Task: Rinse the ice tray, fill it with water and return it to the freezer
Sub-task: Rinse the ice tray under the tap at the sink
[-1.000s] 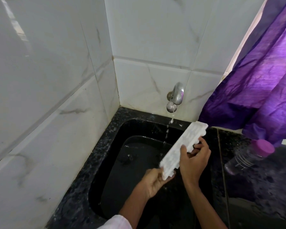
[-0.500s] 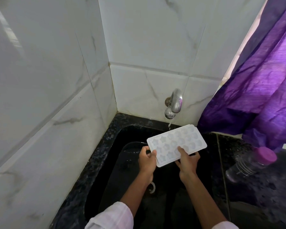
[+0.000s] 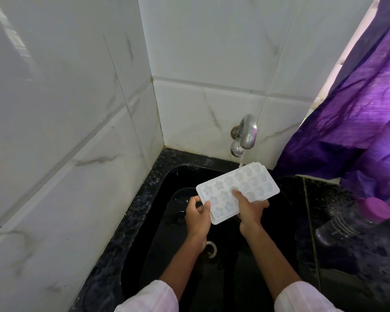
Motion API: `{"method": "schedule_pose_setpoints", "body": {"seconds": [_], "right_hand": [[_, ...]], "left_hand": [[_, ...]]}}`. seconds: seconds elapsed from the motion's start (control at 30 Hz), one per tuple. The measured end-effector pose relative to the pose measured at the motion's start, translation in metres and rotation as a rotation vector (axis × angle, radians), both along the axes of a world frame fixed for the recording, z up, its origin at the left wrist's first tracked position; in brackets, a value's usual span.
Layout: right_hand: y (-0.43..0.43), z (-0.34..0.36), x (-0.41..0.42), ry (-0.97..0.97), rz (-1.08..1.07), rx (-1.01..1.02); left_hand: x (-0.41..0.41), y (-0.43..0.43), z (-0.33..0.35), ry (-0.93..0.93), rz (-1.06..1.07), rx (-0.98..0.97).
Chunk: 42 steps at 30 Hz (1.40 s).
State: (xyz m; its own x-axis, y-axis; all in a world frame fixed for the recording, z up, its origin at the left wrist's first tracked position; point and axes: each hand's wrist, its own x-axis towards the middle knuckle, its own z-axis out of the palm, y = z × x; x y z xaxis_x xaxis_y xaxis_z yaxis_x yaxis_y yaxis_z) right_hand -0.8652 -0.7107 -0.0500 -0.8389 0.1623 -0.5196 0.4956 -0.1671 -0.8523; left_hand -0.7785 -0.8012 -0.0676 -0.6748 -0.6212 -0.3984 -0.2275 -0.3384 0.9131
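Note:
A white ice tray (image 3: 252, 184) with shaped cavities is held flat, open side up, over the black sink (image 3: 167, 174). My left hand (image 3: 197, 217) grips its near left edge with the thumb on top. My right hand (image 3: 249, 209) holds the near right edge, thumb pressed into the cavities. A thin stream of water falls from the chrome tap (image 3: 245, 134) onto the tray's far end.
White tiled walls close the sink in on the left and behind. A purple curtain (image 3: 356, 113) hangs at the right. A clear bottle with a pink cap (image 3: 356, 219) lies on the black counter right of the sink. The sink drain (image 3: 211, 248) shows below my hands.
The tray went from tilted on edge to flat with cavities up, and its far end moved under the tap's stream. My right thumb slid further onto the tray.

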Motion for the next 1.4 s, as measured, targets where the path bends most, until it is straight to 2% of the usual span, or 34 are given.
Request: {"method": "schedule_pose_setpoints", "body": {"seconds": [0.17,0.43,0.97,1.13,1.4], "right_hand": [[-0.003,0.007,0.0,-0.005,-0.03,0.049],[-0.007,0.017,-0.008,0.022,0.047,0.115],[-0.011,0.011,-0.003,-0.048,0.046,0.061],[-0.011,0.012,0.003,-0.099,-0.012,0.081],[-0.011,0.007,0.005,-0.051,0.005,0.087]], "left_hand": [[0.002,0.006,0.003,0.004,-0.01,-0.04],[0.01,0.013,0.007,0.051,0.031,0.025],[0.021,0.011,0.019,0.035,0.029,-0.065],[0.024,0.015,0.022,0.029,0.021,-0.103],[0.026,0.013,0.025,0.017,0.04,-0.113]]}}
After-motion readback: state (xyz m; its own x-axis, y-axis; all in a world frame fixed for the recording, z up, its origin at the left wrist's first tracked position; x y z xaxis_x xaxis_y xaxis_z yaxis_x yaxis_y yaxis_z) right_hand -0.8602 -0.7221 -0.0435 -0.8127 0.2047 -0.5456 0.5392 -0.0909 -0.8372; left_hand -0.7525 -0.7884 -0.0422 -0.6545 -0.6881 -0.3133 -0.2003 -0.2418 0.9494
